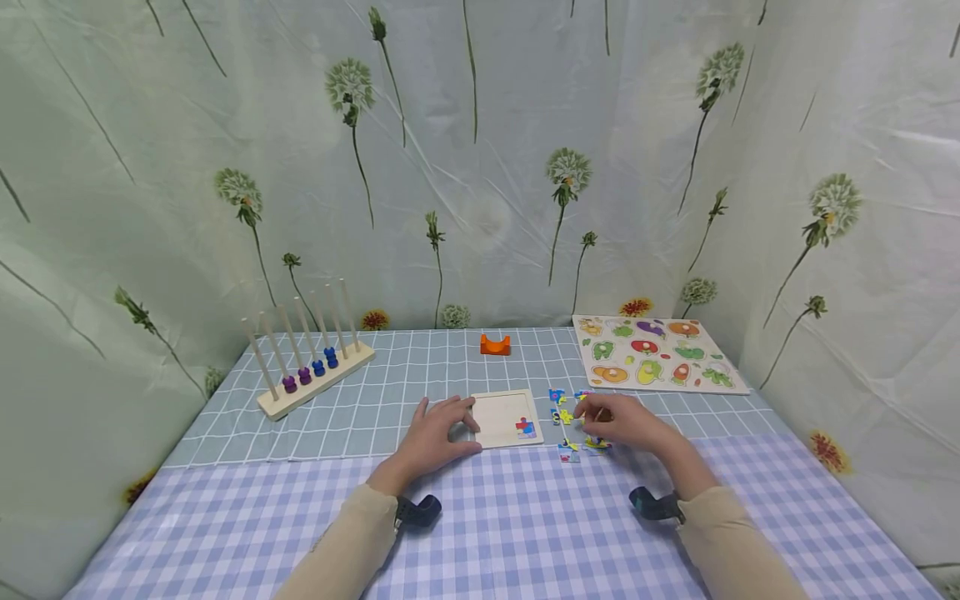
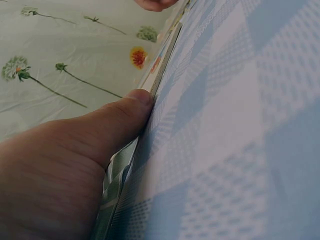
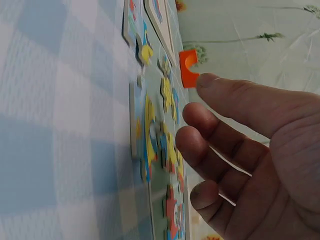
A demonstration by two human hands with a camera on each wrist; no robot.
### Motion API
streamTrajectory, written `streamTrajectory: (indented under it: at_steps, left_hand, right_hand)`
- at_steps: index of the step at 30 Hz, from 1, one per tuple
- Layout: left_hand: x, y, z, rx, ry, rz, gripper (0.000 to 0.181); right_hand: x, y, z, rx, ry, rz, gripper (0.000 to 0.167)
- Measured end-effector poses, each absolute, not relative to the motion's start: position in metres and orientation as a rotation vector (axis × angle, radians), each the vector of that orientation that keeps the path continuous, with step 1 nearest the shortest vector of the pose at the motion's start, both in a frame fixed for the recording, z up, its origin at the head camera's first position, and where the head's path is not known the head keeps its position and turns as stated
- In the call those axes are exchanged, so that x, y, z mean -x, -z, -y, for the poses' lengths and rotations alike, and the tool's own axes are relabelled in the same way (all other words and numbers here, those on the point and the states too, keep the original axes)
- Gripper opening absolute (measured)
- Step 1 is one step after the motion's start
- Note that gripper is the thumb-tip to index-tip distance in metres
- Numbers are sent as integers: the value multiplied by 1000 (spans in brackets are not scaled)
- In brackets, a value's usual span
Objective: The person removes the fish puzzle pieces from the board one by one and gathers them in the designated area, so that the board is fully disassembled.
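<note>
A shallow wooden puzzle tray [image 1: 495,417] lies on the table with joined red and blue jigsaw pieces [image 1: 524,427] in its near right corner. My left hand [image 1: 435,433] holds the tray by its left side; the thumb [image 2: 120,117] presses against the near edge. To the right of the tray, loose jigsaw pieces [image 1: 569,454] in yellow, blue and red are scattered. Over them hovers my right hand [image 1: 626,421], its fingers loosely bent. In the right wrist view a gap shows between thumb and fingers, with no piece there.
On the left stands a wooden peg rack [image 1: 315,383] with purple and blue beads. An orange notched block [image 1: 495,345] sits behind the tray. A vegetable puzzle board [image 1: 660,353] lies at the back right. Patterned curtains [image 1: 480,167] enclose the table.
</note>
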State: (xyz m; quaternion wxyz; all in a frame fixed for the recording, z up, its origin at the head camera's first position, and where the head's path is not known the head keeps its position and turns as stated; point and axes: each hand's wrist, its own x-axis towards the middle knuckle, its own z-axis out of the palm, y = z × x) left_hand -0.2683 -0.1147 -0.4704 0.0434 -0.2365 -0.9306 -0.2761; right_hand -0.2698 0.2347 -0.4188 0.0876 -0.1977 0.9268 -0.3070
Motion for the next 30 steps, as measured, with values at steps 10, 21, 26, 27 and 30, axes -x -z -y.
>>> streamTrajectory:
  at_steps: [10, 21, 26, 27, 30]
  left_hand:
    - [268, 469, 114, 699, 848, 2861, 20]
    - [268, 470, 114, 702, 833, 2868, 20]
    - [269, 470, 114, 706, 830, 2867, 19]
    - [268, 470, 114, 709, 829, 2865, 19]
    - [268, 470, 114, 717, 829, 2859, 20]
  right_hand:
    - [274, 412, -205, 774, 951, -2734, 20]
    - [282, 416, -172, 735, 986, -2660, 25]
    - [286, 423, -163, 691, 997, -2624, 29]
    - [286, 424, -161, 665, 994, -2624, 29]
    - [287, 427, -156, 632, 957, -2644, 30]
